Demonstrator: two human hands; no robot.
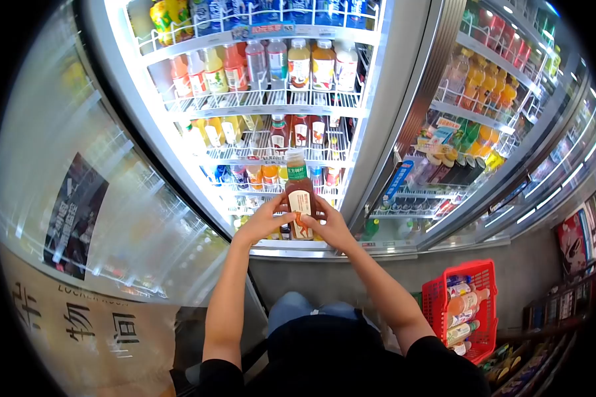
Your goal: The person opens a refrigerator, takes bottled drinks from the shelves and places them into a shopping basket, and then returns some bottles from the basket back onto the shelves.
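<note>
A bottle (pixel 300 196) of dark reddish-brown drink, with a green band at its neck and a pale label, stands upright between both my hands. My left hand (pixel 263 221) grips its left side, the thumb lying across the label. On the other side my right hand (pixel 329 225) holds it, thumb on the lower label and fingers partly hidden behind. Just beyond is the lit fridge, where similar dark bottles (pixel 279 134) stand on a wire shelf (pixel 258 142).
The fridge's glass door (pixel 106 172) hangs open at my left. A red basket (pixel 495 304) with several bottles sits on the floor at my right. Closed fridge doors (pixel 470 132) line the right side. Juice bottles (pixel 299 64) fill an upper shelf.
</note>
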